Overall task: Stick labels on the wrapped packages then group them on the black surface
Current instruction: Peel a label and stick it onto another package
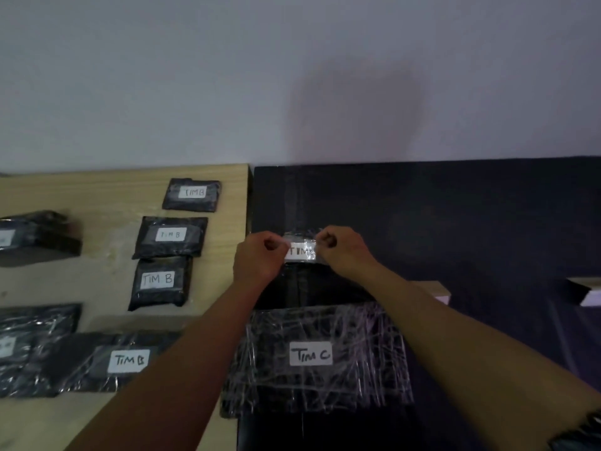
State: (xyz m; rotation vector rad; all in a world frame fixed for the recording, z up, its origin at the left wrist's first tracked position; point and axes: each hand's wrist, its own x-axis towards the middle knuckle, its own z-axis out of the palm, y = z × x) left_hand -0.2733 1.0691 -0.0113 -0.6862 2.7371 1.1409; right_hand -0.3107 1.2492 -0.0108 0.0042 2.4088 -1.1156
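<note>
My fingers (276, 245) on both my left hand (258, 257) and right hand (341, 252) pinch a white label (302, 251) above a black package (309, 284).

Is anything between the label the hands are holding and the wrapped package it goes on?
Nothing visible. Left hand and right hand pinch the label by its ends over a dark wrapped package on the black surface; contact cannot be judged.

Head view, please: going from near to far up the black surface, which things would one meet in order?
TIM C package → label pinched between left hand and right hand → bare black surface → wall.
</note>
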